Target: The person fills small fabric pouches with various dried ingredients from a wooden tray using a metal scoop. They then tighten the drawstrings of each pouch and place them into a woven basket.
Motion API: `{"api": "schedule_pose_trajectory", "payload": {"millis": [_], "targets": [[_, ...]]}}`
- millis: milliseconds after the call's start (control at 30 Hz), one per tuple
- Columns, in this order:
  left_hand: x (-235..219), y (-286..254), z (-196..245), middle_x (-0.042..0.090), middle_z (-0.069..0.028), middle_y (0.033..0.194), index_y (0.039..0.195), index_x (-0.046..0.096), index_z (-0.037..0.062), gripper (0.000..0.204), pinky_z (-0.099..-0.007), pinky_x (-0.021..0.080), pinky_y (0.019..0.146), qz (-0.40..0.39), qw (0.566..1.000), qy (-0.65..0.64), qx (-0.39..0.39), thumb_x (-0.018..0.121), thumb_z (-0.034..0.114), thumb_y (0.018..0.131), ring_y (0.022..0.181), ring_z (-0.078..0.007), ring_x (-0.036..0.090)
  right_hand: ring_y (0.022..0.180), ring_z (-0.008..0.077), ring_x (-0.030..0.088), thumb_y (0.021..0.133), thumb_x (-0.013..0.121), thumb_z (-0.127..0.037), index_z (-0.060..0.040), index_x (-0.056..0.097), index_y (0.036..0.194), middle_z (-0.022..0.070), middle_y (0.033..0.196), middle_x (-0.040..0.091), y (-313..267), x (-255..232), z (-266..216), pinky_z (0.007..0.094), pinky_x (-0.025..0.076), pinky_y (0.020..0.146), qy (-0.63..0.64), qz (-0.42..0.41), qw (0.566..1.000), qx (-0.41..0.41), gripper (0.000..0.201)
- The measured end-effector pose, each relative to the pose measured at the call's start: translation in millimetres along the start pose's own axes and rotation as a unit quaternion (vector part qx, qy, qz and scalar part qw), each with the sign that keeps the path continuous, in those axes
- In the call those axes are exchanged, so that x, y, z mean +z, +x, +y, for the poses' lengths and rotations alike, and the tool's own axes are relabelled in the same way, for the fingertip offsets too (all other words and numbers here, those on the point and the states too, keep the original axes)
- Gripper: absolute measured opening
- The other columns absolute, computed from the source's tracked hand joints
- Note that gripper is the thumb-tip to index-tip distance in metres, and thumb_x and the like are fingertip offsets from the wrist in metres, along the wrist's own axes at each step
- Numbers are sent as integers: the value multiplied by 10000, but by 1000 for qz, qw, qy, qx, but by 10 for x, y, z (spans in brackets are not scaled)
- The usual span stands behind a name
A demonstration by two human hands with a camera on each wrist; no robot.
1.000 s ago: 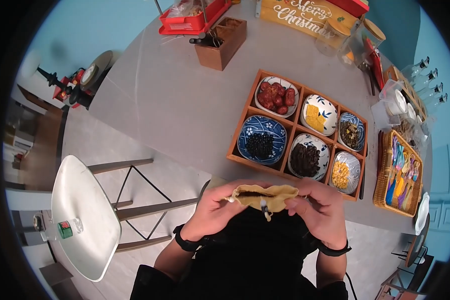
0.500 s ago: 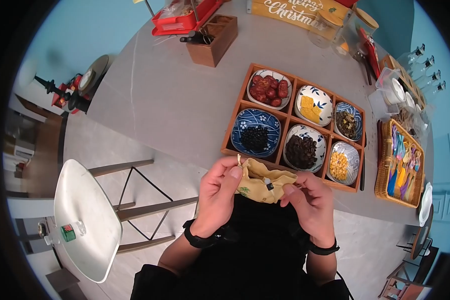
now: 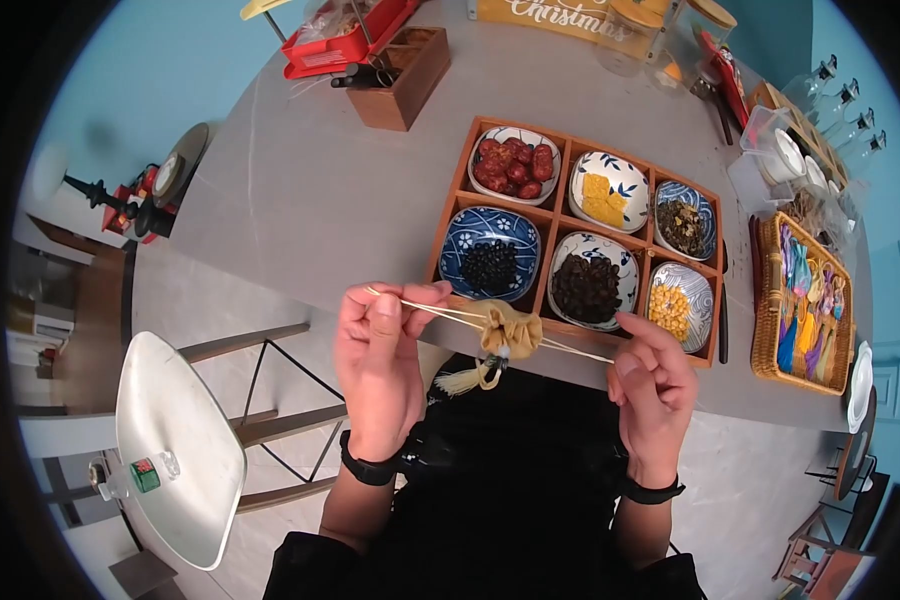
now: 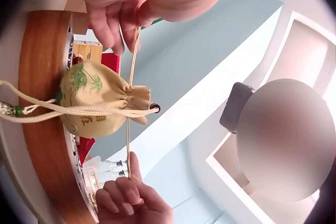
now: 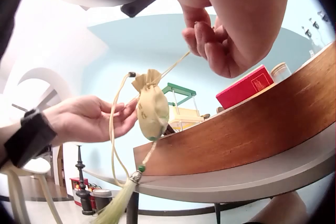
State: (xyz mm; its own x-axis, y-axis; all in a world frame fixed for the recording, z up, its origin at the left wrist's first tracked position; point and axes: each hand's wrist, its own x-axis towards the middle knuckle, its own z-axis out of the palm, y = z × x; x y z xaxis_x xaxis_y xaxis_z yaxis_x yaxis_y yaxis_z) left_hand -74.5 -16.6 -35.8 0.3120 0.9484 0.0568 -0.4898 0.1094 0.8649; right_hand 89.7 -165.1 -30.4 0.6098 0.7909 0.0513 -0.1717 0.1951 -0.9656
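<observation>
Grey table [image 3: 270,200] beyond; pouch [image 3: 515,326] hangs between left fingers [image 3: 385,308] and right fingers [image 3: 632,372].

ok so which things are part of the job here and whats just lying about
Part of the job:
beige drawstring pouch
its cords, held by left hand and right hand
its pale tassel

Seemingly just lying about:
six-compartment wooden tray with bowls
wicker basket of coloured tassels
glass bottles

We classify this location as a home-like dining or craft room. Indicators: grey table [image 3: 300,190], white chair [image 3: 175,430], blue wall [image 3: 185,55], lidded glass jars [image 3: 622,55], Christmas sign [image 3: 530,18], wicker basket [image 3: 796,376] of coloured tassels [image 3: 808,310].
</observation>
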Motion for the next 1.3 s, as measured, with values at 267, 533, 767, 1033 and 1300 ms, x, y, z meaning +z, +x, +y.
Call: {"api": "schedule_pose_trajectory", "payload": {"millis": [267, 533, 767, 1033, 1300], "targets": [[319, 148, 473, 466, 35, 710, 1132, 518, 23, 182, -208, 347, 561, -277, 927, 162, -196, 528, 86, 962, 617, -32, 417, 676, 44, 468, 877, 510, 71, 18, 556, 1220, -1, 738, 530, 345, 235, -558, 186, 401, 642, -177, -145, 973, -24, 351], [467, 182, 315, 437, 33, 651, 999, 576, 10, 134, -216, 322, 537, -397, 865, 275, -134, 545, 137, 970, 596, -37, 389, 933, 139, 602, 808, 624, 40, -8, 485, 1303, 80, 1014, 620, 472, 265, -336, 280, 470, 859, -45, -106, 993, -29, 516], [645, 115, 216, 387, 45, 634, 952, 533, 30, 201, -195, 260, 477, -258, 932, -29, -252, 464, 207, 1017, 542, -36, 321, 1181, 363, 486, 632, 752, -41, -5, 505, 1286, 180, 1269, 516, 201, 191, -51, 401, 399, 996, -365, -74, 906, -201, 699], [582, 128, 292, 438, -7, 652, 973, 533, 37, 190, -189, 262, 449, -261, 922, -61, -280, 435, 191, 1024, 527, -47, 345, 865, 295, 493, 573, 743, -22, -26, 630, 1076, 113, 939, 522, 225, 162, 9, 376, 413, 774, -336, -64, 910, -234, 516], [590, 120, 371, 445, -17, 621, 984, 539, 17, 212, -207, 280, 424, -220, 956, -53, -188, 469, 215, 1012, 486, -74, 364, 829, 259, 480, 608, 740, -82, -81, 667, 967, 61, 877, 490, 167, 235, -207, 369, 385, 747, -431, -78, 859, -263, 366]]}}
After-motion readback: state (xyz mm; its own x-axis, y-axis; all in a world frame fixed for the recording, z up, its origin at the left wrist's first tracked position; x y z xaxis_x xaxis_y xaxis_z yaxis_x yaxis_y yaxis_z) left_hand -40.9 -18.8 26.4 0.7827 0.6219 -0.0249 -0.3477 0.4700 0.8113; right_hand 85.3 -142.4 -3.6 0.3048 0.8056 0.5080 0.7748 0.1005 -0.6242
